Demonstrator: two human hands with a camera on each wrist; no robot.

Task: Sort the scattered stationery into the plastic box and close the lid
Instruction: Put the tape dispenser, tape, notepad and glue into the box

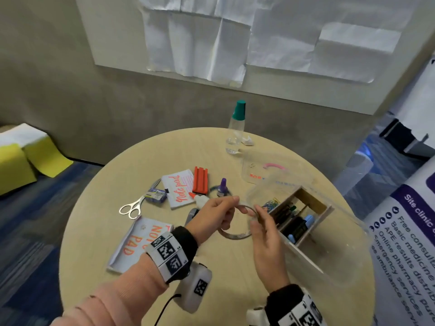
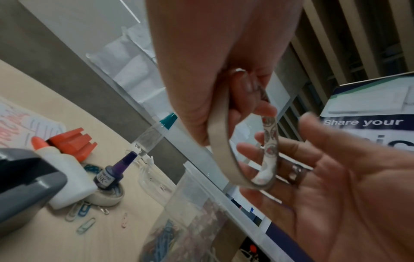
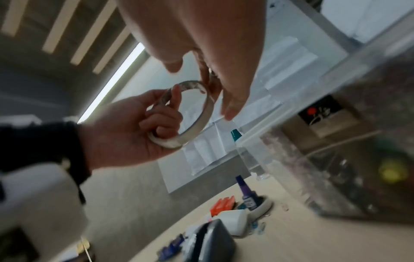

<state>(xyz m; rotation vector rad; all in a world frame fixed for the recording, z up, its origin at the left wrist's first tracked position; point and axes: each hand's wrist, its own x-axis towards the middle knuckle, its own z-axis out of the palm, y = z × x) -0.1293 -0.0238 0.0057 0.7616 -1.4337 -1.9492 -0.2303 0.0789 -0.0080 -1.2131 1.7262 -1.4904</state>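
Observation:
A thin ring of tape (image 1: 235,236) hangs above the table, between my two hands. My left hand (image 1: 229,208) grips its near side, fingers curled through the ring (image 3: 207,109). My right hand (image 1: 255,217) stands open, its fingertips (image 3: 232,109) touching the ring's far side. Just to the right sits the clear plastic box (image 1: 334,260), tilted, with cardboard dividers (image 1: 313,222) and pens and markers inside. Its clear lid (image 1: 259,170) with a pink handle lies flat behind the box. In the left wrist view the ring (image 2: 220,141) shows a patterned inner face.
On the round table (image 1: 164,151) lie scissors (image 1: 131,208), a staples box (image 1: 156,195), two note pads (image 1: 180,190), an orange-red block (image 1: 200,180), a glue bottle (image 1: 200,200), a purple ink bottle (image 1: 222,184) standing in a tape roll, a grey stapler (image 2: 24,186), paper clips (image 2: 86,225). A green-capped bottle (image 1: 236,128) stands at the back.

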